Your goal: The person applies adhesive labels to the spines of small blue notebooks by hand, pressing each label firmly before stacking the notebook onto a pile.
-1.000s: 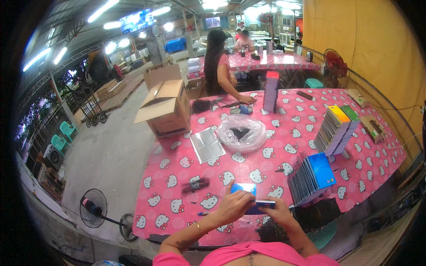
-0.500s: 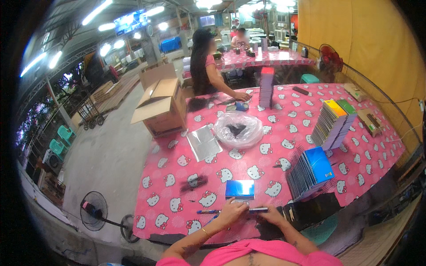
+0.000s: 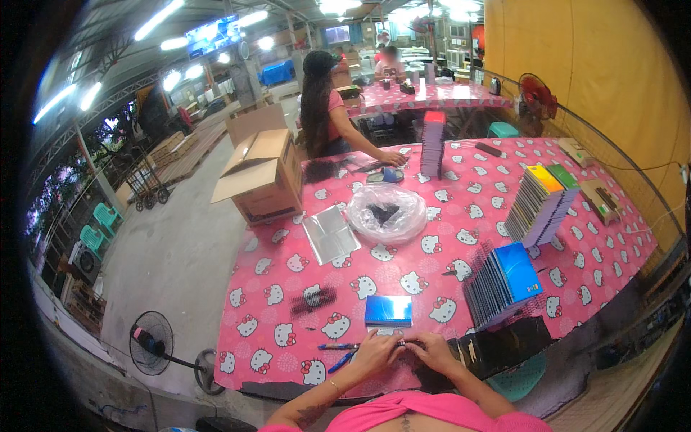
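Note:
At the near edge of the pink table, my left hand (image 3: 376, 351) and my right hand (image 3: 433, 353) meet with fingertips pinched together. What they hold between them is small and mostly hidden. Just beyond the fingers lies a shiny blue notebook (image 3: 389, 311), apart from both hands. A thin pen-like tool (image 3: 337, 346) rests on the cloth left of my left hand. Beside it is a blue-handled tool (image 3: 342, 362), partly covered by that hand. To the right of my right hand stands a tall stack of blue spiral notebooks (image 3: 504, 283).
Farther right are yellow and green notebook stacks (image 3: 541, 201). A red-topped stack (image 3: 432, 144), plastic bag (image 3: 387, 213), clear plastic sheets (image 3: 331, 235) and cardboard box (image 3: 270, 176) stand farther off. Dark wire pieces (image 3: 314, 299) lie left. A co-worker (image 3: 327, 108) reaches over the far edge.
My right hand has moved left to meet my left hand, and the pale thin piece between them no longer shows. The co-worker's head has turned away.

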Available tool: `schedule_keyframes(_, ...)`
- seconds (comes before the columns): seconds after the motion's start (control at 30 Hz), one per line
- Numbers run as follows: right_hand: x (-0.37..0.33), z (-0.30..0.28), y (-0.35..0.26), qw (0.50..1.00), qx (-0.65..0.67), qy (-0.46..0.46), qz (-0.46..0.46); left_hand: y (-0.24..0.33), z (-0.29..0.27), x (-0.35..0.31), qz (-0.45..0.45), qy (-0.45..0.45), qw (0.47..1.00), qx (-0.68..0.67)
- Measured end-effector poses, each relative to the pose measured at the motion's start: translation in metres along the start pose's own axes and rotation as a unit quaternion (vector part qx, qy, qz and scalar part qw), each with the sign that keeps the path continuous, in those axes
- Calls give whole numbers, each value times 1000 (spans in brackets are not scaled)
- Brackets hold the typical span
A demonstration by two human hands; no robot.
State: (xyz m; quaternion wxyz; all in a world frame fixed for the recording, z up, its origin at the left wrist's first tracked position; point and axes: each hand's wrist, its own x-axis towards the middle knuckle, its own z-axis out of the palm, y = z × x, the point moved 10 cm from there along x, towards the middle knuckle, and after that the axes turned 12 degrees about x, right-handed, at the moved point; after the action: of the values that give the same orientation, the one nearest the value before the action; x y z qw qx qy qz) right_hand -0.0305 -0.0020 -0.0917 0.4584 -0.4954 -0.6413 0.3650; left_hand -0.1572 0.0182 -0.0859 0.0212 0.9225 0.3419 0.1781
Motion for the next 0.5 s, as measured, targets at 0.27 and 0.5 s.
schedule_keyframes(0.27,-3,0,9,999,40,-20,22,4,-1,-3,31,18,999,8)
schedule_keyframes(0.5,-4,-2,-8,997,-17,-15,-71,-1,8,-1,35,-27,999,17)
